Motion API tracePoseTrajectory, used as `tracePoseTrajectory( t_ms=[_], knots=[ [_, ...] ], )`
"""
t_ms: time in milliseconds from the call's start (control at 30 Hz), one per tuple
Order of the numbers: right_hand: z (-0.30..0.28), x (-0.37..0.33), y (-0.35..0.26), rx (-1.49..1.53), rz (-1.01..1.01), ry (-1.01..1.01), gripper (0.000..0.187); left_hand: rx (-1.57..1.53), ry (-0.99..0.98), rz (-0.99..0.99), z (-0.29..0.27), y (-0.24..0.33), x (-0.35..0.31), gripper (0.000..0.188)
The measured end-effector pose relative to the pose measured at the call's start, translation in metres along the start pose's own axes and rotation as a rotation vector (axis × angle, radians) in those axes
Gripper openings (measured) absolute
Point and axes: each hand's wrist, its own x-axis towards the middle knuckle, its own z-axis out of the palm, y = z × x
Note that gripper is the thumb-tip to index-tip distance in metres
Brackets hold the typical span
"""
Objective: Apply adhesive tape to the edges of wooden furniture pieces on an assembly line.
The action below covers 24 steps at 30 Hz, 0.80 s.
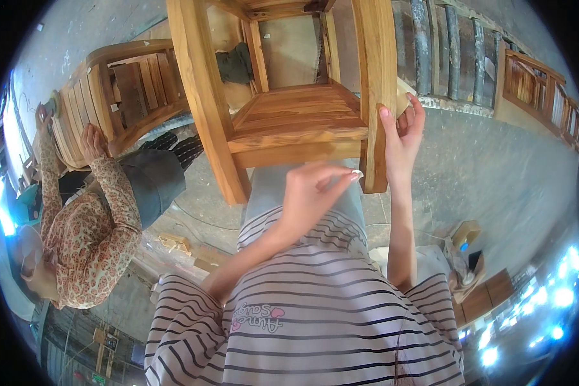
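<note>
A wooden chair (296,110) with a slatted seat and thick square legs stands in front of me. Just below its front rail, my left hand (310,195) is closed in a pinch on a small white piece (357,174), perhaps folded paper or cloth; its exact kind is unclear. Higher up, my right hand (402,132) touches the outer edge of the right leg (374,83) with its thumb. The fingers of that hand are curled loosely and apart from the thumb, beside a pale piece (404,92) partly hidden behind them.
At left, a person (96,231) in a patterned top works with both hands on another slatted wooden chair (138,96). Dark cloth (235,64) hangs beyond my chair. A roller rack (453,48) and more wooden furniture (535,87) stand at right, with wooden boxes (489,299) lower down.
</note>
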Motion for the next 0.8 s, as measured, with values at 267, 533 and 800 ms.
tracePoseTrajectory(
  t_ms=[267,533,800],
  knots=[
    [-0.012,-0.005,-0.007,0.040,-0.020,-0.002,0.064,0.420,0.379,0.449,0.026,-0.001,0.016,0.044],
    [-0.021,-0.023,-0.002,0.063,-0.186,0.089,0.068,0.663,0.288,0.522,0.033,0.000,0.029,0.077],
    [-0.040,-0.044,0.028,0.045,-0.163,0.013,0.070,0.788,0.036,0.694,-0.005,-0.022,0.048,0.070]
  ],
)
